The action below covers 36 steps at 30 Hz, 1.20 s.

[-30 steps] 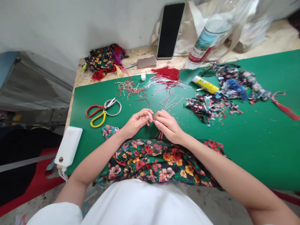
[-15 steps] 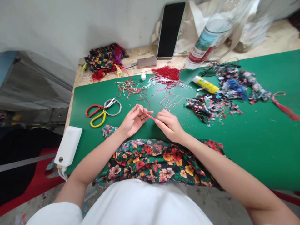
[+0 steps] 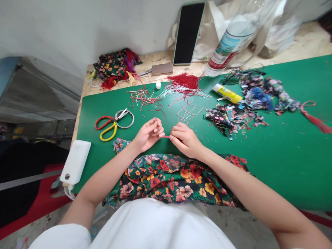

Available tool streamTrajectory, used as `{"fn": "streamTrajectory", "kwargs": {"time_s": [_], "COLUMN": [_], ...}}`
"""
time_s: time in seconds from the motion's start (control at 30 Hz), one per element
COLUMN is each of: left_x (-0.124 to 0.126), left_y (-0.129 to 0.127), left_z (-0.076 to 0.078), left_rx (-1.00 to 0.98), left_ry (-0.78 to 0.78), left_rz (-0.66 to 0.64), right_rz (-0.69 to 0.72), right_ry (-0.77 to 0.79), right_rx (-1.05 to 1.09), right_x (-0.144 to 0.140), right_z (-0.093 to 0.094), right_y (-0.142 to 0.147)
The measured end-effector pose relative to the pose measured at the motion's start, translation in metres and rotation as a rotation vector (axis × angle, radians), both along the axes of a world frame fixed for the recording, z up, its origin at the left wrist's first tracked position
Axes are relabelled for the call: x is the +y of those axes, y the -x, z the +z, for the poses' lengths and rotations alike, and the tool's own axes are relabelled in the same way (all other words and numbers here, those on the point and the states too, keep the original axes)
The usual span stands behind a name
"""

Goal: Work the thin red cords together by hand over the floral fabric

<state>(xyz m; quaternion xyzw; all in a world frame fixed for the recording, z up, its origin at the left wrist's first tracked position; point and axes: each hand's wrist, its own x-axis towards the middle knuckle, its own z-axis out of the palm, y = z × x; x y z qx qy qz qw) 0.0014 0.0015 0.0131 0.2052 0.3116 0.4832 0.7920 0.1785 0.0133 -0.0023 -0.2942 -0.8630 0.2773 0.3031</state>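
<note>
Left hand [image 3: 148, 134] and right hand [image 3: 184, 139] close together over the green mat [image 3: 285, 155], just beyond the floral cloth [image 3: 176, 178] draped over the near edge. Both pinching a short red cord [image 3: 166, 136], stretched between the fingertips. Open mat to the right of the hands; scissors [image 3: 114, 122] to the left, cord scraps [image 3: 145, 98] and fabric bits [image 3: 233, 117] farther back, mat's left edge near the white box [image 3: 75, 162]. Compared with half a second ago: cord no longer slanting up past the left fingers, left fingers curled tighter, hands nearer each other.
</note>
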Motion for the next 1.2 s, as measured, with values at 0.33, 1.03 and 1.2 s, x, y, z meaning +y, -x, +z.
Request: {"fn": "streamTrajectory", "kwargs": {"time_s": [0.33,1.03,1.2], "left_x": [-0.005,-0.005,-0.006], "left_y": [-0.004,-0.004,-0.004], "left_z": [-0.013,-0.012,-0.012], "left_rx": [0.32,0.376,0.394], "left_ry": [-0.199,-0.21,-0.221], "left_rz": [-0.218,-0.22,-0.235], "right_rz": [-0.029,-0.23,-0.249], "right_ry": [-0.07,-0.125,-0.124], "right_rx": [-0.077,-0.161,-0.169], "right_x": [0.0,0.003,0.002], "right_z": [-0.002,0.0,0.0], "right_y": [-0.001,-0.004,-0.005]}}
